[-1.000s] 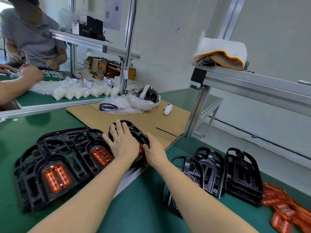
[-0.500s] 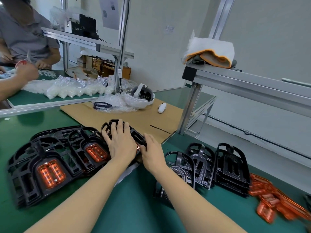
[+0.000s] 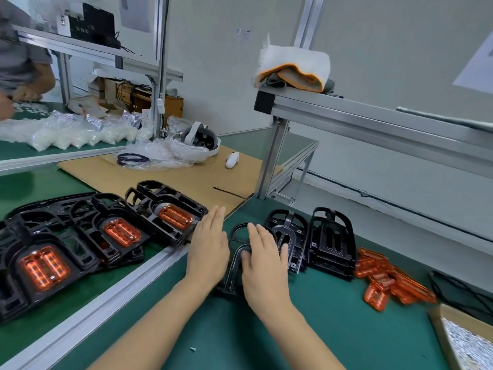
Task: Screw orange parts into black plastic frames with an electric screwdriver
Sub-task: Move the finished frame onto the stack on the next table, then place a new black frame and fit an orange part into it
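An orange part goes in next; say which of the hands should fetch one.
Probably right. The right hand rests on the empty black frame, nearer the orange parts; the left hand lies farther away.

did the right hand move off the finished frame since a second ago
Yes. The right hand moved right, away from the finished frame, across the aluminium rail onto an empty frame.

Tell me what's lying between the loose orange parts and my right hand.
In the head view, empty black frames stand in a row between the orange parts and your right hand.

Both forearms bare, no sleeves, gloves or jewellery.
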A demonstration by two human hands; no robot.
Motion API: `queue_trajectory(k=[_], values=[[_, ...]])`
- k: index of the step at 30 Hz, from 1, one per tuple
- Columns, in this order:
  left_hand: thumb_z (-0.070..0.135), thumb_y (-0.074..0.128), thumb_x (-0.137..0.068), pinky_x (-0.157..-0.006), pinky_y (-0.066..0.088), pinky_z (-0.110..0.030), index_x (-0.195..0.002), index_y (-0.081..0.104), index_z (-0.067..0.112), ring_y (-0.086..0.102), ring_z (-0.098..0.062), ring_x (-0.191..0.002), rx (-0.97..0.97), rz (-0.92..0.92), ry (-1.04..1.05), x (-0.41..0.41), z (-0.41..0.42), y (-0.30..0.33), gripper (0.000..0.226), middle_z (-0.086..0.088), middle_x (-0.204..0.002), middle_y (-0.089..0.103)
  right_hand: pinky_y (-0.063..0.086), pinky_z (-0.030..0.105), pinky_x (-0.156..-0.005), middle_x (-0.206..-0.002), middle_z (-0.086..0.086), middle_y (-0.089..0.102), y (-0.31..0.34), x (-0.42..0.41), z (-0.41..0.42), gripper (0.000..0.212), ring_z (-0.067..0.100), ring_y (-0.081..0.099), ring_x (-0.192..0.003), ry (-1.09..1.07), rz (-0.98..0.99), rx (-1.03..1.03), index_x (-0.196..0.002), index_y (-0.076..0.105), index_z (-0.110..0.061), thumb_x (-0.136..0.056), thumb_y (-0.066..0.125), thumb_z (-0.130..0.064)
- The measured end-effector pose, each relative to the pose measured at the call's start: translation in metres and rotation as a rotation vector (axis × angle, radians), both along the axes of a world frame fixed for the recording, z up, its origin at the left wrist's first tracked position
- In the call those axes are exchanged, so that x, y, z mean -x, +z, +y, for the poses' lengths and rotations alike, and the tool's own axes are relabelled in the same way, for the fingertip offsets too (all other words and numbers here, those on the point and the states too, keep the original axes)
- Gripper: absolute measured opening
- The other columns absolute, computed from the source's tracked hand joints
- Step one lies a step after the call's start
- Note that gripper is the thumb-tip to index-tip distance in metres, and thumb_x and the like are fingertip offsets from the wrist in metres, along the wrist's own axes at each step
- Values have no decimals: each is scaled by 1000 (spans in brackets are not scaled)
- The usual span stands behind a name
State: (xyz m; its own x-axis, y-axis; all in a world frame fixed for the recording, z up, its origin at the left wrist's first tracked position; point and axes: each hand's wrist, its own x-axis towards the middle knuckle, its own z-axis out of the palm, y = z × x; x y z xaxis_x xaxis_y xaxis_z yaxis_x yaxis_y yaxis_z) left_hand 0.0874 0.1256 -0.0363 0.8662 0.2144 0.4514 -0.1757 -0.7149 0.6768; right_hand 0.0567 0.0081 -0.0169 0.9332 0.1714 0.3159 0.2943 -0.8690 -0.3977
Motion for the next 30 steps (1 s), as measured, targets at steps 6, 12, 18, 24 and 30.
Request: queue_trajectory(k=[6, 12, 18, 24, 30], values=[[12, 35, -101, -113, 17, -26, -151, 20, 14, 20, -14, -143, 134, 118, -87, 13, -19, -6, 52, 0, -157, 22, -11, 31, -117, -161, -14, 4, -14, 38, -43, 57, 2, -2, -147, -68, 93, -66, -155, 4, -27, -105, 30, -20], [17, 35, -101, -112, 25, -41, -152, 10, 15, 28, -25, -139, 179, 305, -51, 19, -29, -4, 56, -9, -153, 29, -6, 29, -119, -161, -11, 6, -22, 52, -50, 57, 5, 2, -147, -82, 154, -92, -155, 3, -23, -105, 30, -19], [24, 30, -101, -115, 10, -50, -151, 8, 16, 35, -28, -133, 54, 468, 96, 20, -35, -5, 55, -13, -137, 48, -4, 33, -119, -161, -5, 11, -30, 53, -43, 57, 9, 6, -148, -89, 235, -62, -155, 4, -18, -105, 31, -22], [22, 28, -101, -117, 5, -49, -151, 7, 17, 42, -28, -128, 147, 467, 106, 25, -38, 0, 55, -10, -118, 60, -5, 30, -120, -163, -2, 8, -30, 57, -38, 60, 9, 3, -149, -62, 269, -127, -155, 0, -13, -105, 32, -22], [21, 32, -101, -107, 32, -44, -152, 15, 26, 52, -26, -111, 360, 320, 54, 41, -53, 20, 54, 14, -79, 49, 8, 26, -120, -161, -8, 14, -18, 70, -56, 57, 5, 10, -147, -21, 244, -301, -155, 9, -19, -105, 34, -21]])
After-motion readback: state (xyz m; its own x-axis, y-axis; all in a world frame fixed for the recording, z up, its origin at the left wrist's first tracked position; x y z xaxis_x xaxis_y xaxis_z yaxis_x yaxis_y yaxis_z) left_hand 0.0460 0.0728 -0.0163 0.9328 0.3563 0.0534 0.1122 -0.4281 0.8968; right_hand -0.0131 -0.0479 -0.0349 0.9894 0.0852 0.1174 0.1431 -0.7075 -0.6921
